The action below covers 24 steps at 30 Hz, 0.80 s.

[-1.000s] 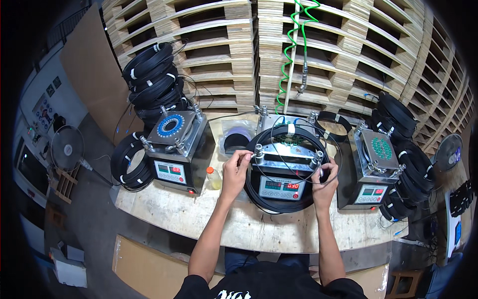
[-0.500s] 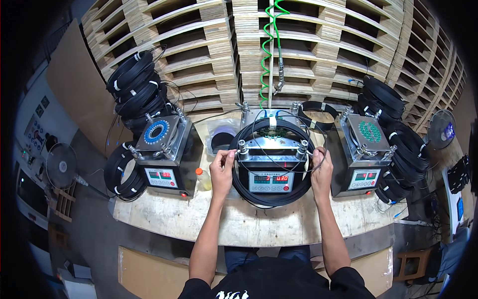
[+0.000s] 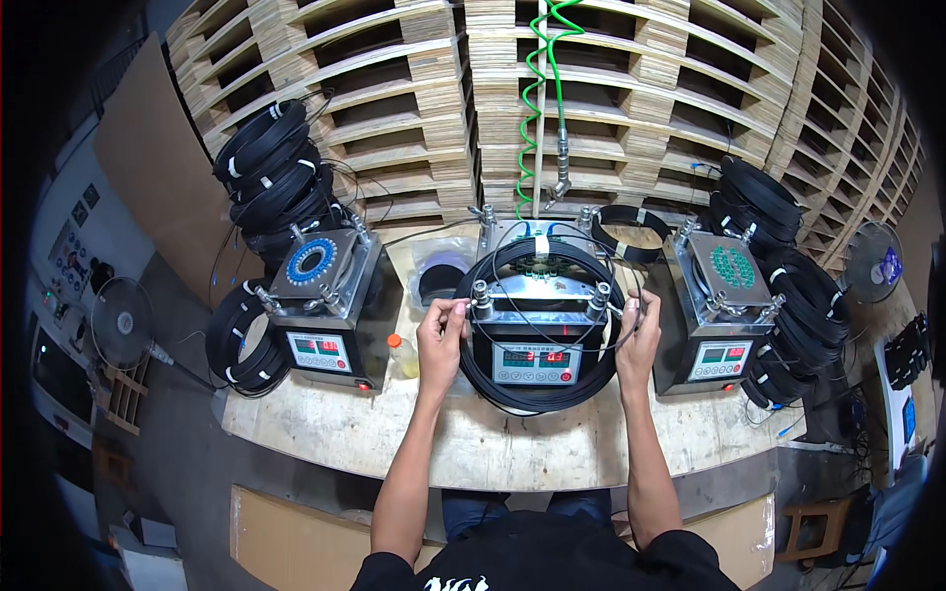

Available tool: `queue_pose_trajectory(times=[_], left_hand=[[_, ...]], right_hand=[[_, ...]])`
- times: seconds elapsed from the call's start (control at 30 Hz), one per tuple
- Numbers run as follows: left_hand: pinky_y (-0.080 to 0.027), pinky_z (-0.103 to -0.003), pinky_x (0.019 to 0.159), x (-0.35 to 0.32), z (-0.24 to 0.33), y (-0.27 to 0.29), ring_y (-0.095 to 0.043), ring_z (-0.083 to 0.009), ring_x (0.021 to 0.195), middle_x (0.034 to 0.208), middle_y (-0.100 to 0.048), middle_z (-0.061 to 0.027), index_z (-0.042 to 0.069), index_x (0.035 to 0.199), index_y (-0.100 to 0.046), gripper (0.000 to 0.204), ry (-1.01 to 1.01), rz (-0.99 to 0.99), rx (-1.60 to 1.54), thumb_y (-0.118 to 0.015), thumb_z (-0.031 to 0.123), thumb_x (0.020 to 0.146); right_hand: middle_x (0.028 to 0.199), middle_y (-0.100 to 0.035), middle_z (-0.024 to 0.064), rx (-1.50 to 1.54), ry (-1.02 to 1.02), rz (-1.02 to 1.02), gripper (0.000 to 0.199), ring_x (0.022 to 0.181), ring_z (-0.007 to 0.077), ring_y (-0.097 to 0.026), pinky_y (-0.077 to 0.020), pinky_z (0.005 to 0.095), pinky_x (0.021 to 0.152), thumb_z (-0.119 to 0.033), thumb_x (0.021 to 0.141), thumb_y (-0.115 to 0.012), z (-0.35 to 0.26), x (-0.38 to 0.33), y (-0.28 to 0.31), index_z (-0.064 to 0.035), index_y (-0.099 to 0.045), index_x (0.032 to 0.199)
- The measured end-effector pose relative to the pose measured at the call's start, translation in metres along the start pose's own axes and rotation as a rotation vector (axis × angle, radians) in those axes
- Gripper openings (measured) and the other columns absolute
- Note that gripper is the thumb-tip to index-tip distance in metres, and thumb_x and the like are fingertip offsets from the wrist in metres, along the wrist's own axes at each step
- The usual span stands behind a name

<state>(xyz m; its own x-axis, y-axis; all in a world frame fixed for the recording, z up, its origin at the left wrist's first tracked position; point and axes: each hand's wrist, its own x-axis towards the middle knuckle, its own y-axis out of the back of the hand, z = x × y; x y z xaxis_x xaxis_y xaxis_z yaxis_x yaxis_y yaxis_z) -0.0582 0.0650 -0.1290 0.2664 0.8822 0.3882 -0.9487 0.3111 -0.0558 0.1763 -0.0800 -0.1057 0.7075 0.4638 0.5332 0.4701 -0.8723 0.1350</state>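
Note:
A large coil of black cable stands nearly upright before the middle bench machine, whose lit display shows through the ring. My left hand grips the coil's left side, thumb on top and fingers curled round. At its right side, my right hand is closed with thumb and forefinger near a loose strand that loops across the coil's face; part of its grip is hidden. White tape wraps the top of the coil. Behind it, green fittings on the machine's top plate are partly covered.
Similar machines stand left and right, with blue and green rings of fittings on top. Cable coils are stacked behind. A small bottle with an orange cap sits beside my left hand. A green spiral hose hangs before wooden pallets.
My right hand has shifted its fingers slightly, and the loose strand beside it has changed shape, drawn in closer to the coil. The coil and my left hand have barely moved.

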Motion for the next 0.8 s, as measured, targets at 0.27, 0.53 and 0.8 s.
queue_pose_trajectory(times=[0.27,0.53,0.8], left_hand=[[-0.034,-0.022,0.054,-0.005,0.002,0.001,-0.043,-0.0030,0.061,0.067,-0.050,0.0031,0.003,0.092,-0.053,0.022,0.018,0.046,0.055,-0.061,0.020,0.102],[-0.036,-0.025,0.060,0.005,-0.005,0.013,-0.045,-0.0072,0.068,0.073,-0.052,0.0008,0.001,0.094,-0.059,0.016,-0.149,-0.004,0.215,-0.066,0.016,0.098],[-0.032,-0.034,0.113,-0.002,-0.015,-0.003,-0.042,-0.0255,0.138,0.148,-0.045,-0.0132,0.004,0.143,-0.054,0.055,-0.170,-0.036,0.184,-0.035,0.043,0.109]], right_hand=[[0.074,-0.057,0.0023,-0.048,-0.099,-0.078,0.025,0.065,0.0073,-0.038,-0.0342,0.0261,0.057,-0.017,0.095,-0.069,-0.002,-0.007,0.012,0.0008,-0.054,0.088],[0.082,-0.058,0.0039,-0.030,-0.192,-0.078,0.023,0.072,0.0099,-0.045,-0.0406,0.0270,0.066,-0.018,0.094,-0.072,-0.003,-0.012,0.011,0.0017,-0.060,0.097],[0.150,-0.033,0.0257,-0.436,0.002,-0.071,0.099,0.133,0.0434,-0.043,-0.0372,0.0515,0.107,-0.027,0.077,-0.084,0.012,-0.083,0.008,-0.0146,-0.027,0.157]])
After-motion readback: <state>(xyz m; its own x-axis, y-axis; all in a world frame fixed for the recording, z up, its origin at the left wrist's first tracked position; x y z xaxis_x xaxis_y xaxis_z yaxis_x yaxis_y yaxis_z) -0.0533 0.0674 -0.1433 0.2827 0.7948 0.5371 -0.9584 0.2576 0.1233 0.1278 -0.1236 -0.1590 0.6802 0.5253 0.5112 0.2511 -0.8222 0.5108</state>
